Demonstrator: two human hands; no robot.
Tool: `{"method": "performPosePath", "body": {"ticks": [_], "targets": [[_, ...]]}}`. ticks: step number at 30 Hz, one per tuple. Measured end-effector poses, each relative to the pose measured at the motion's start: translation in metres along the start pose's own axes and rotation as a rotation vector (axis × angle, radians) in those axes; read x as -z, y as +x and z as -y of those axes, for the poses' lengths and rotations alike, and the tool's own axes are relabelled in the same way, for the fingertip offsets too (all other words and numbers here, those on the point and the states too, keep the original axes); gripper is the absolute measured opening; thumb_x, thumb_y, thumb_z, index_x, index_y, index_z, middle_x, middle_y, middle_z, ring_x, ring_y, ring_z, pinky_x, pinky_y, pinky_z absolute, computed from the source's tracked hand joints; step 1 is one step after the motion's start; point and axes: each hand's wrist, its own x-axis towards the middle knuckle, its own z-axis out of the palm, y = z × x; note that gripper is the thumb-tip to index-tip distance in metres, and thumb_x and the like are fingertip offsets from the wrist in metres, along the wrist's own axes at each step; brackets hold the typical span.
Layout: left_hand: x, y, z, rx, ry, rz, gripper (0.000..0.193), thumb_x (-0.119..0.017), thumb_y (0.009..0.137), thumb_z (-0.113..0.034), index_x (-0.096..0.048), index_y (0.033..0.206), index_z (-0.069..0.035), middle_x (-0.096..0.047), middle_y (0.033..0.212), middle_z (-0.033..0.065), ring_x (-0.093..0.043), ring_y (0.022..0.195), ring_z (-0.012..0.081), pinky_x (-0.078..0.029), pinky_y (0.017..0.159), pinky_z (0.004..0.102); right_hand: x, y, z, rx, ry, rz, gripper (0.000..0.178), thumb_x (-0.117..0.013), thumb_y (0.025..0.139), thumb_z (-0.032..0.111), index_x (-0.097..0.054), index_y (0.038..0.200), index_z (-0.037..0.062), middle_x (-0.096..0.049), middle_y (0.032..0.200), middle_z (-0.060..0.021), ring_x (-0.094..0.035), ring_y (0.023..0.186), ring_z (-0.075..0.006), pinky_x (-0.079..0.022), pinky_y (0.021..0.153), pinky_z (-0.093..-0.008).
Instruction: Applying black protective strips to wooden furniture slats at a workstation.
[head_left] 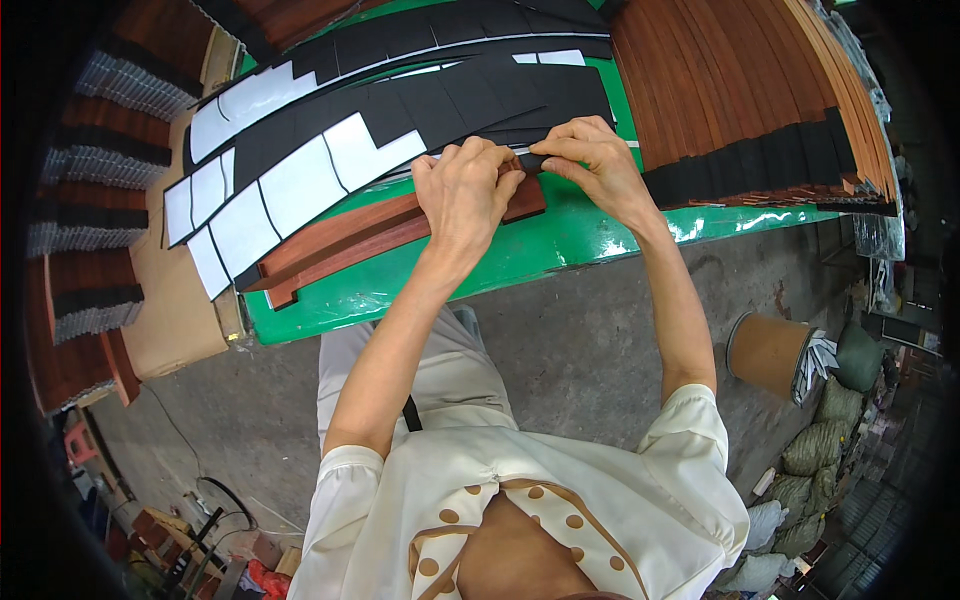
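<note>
Two reddish-brown wooden boards lie on the green tabletop in front of me, one partly over the other. My left hand is closed around the upper board near its right end, thumb and fingertips pinched at its edge. Over that same end, my right hand pinches a small black strip between thumb and fingers. The two hands' fingertips almost meet there. Just beyond the boards lie black sheets and white-backed pieces in overlapping rows. My fingers hide part of the strip.
Stacked brown boards with black ends fill the table's right side. More stacks stand at the left beside a cardboard sheet. A brown drum and several sacks sit on the concrete floor at the right.
</note>
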Motion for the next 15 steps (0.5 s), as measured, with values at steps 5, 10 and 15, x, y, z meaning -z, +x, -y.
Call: {"method": "performPosePath", "body": {"ticks": [5,10,15], "targets": [[-0.0016,-0.0014,-0.0013,0.010,0.018,0.005,0.016,-0.072,0.069,-0.023,-0.068,0.082,-0.013,-0.063,0.082,-0.0030,-0.056,0.074,0.0166,-0.032,0.073,0.0357,-0.0033,-0.0008,-0.0026,0.015,-0.001,-0.002,0.022,-0.069,0.072,0.009,-0.068,0.094,0.0080,-0.061,0.088,-0.0020,-0.051,0.091,-0.0203,-0.043,0.078,-0.0322],[-0.0048,-0.0022,0.0013,-0.054,-0.020,-0.094,0.015,-0.073,0.066,-0.019,-0.067,0.077,-0.012,-0.060,0.076,-0.0034,-0.054,0.070,0.0154,-0.029,0.067,0.0340,-0.0049,-0.0009,-0.0039,0.025,-0.002,-0.011,0.023,-0.069,0.072,0.010,-0.068,0.094,0.0085,-0.061,0.087,-0.0018,-0.051,0.090,-0.0201,-0.043,0.078,-0.0323],[-0.0027,-0.0019,-0.0010,-0.030,-0.001,-0.049,0.017,-0.073,0.067,-0.021,-0.067,0.080,-0.012,-0.062,0.079,-0.0034,-0.055,0.071,0.0158,-0.031,0.070,0.0344,-0.0056,-0.0014,-0.0050,0.011,0.007,-0.007,0.022,-0.069,0.071,0.010,-0.069,0.093,0.0085,-0.061,0.086,-0.0017,-0.051,0.089,-0.0199,-0.043,0.077,-0.0322]]}}
